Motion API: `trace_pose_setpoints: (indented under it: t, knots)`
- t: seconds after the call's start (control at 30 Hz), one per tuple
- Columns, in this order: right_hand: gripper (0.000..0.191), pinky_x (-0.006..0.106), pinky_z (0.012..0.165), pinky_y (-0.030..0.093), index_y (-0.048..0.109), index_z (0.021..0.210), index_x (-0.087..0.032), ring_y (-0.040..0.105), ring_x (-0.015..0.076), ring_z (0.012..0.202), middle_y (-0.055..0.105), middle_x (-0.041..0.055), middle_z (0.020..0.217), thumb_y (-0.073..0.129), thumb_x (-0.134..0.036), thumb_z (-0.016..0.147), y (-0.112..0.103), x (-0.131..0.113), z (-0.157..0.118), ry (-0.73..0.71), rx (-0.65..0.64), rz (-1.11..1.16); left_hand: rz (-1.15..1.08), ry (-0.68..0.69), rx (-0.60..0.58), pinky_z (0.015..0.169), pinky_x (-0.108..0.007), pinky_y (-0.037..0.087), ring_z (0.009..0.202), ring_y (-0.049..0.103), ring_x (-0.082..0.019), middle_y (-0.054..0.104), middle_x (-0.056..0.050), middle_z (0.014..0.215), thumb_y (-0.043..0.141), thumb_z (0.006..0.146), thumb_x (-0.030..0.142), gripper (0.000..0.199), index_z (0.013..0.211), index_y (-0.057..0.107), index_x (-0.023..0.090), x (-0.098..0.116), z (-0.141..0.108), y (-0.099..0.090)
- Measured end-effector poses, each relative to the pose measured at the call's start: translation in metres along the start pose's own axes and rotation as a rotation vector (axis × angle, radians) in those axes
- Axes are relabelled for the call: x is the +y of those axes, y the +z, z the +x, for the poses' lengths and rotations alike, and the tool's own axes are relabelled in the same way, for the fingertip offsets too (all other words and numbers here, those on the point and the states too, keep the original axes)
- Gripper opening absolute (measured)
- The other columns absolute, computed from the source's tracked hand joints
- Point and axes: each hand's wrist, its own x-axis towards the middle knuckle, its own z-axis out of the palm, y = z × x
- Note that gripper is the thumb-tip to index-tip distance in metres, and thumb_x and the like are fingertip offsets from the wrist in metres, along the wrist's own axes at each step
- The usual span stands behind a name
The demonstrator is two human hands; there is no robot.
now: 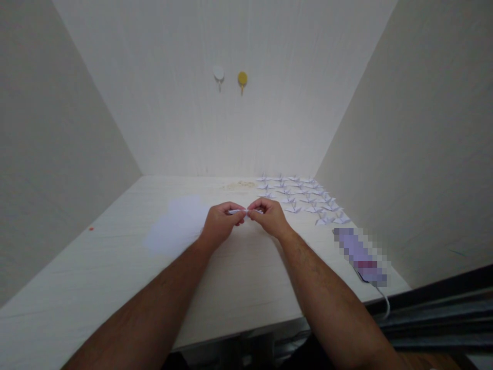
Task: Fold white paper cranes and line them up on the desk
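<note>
Red marks one small spot [91,229] on the left of your pale table [239,288]. Next, white paper [177,226] lies flat near your left hand [221,221]. Those fingers pinch one end of a small folded paper [235,211], out in front of you. Your right hand [271,216] pinches its other end, fingertips close to the left ones. Then come rows of white paper birds [304,192]. Last lies a phone [358,254] with a cord [386,303]; blurry squares hide any words on it.

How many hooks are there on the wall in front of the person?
2: a white hook and, just right of it, a yellow hook, both high on the back wall. None seems hidden.
</note>
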Motion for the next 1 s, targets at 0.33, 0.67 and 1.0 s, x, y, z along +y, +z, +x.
trace_pose_setpoints:
  t: [0.33, 0.67, 1.0]
  knots:
    - [0.012, 0.024, 0.059, 0.043, 0.067, 0.07, -0.016, 0.056, 0.0117, 0.061, 0.067, 0.001, 0.067, 0.07, -0.027, 0.069, -0.0003, -0.0007, -0.0026, -0.008, 0.016, -0.055, 0.057, -0.032, 0.042, 0.045, -0.022, 0.031, 0.044, 0.043, -0.009, 0.054, 0.003, 0.046, 0.073, 0.065, 0.034, 0.02, 0.072, 0.072, 0.015, -0.0021, 0.0014, -0.0005]
    - [0.01, 0.023, 0.055, 0.04, 0.066, 0.066, -0.016, 0.054, 0.0108, 0.057, 0.064, 0.0001, 0.062, 0.07, -0.025, 0.068, 0.002, -0.0017, -0.002, 0.023, 0.016, -0.07, 0.055, -0.054, 0.127, 0.048, -0.024, 0.032, 0.045, 0.042, -0.009, 0.053, 0.004, 0.045, 0.072, 0.061, 0.03, 0.014, 0.063, 0.068, 0.016, -0.0064, 0.0022, 0.0083]
    - [0.007, 0.023, 0.056, 0.041, 0.069, 0.068, -0.017, 0.056, 0.0109, 0.059, 0.067, -0.0001, 0.064, 0.07, -0.023, 0.069, -0.0023, 0.0011, -0.0031, 0.041, -0.072, -0.209, 0.423, 0.206, -0.065, 0.062, -0.026, 0.041, 0.064, 0.057, -0.016, 0.068, -0.001, 0.067, 0.061, 0.071, 0.03, 0.013, 0.068, 0.068, 0.02, -0.009, 0.0023, -0.0008]
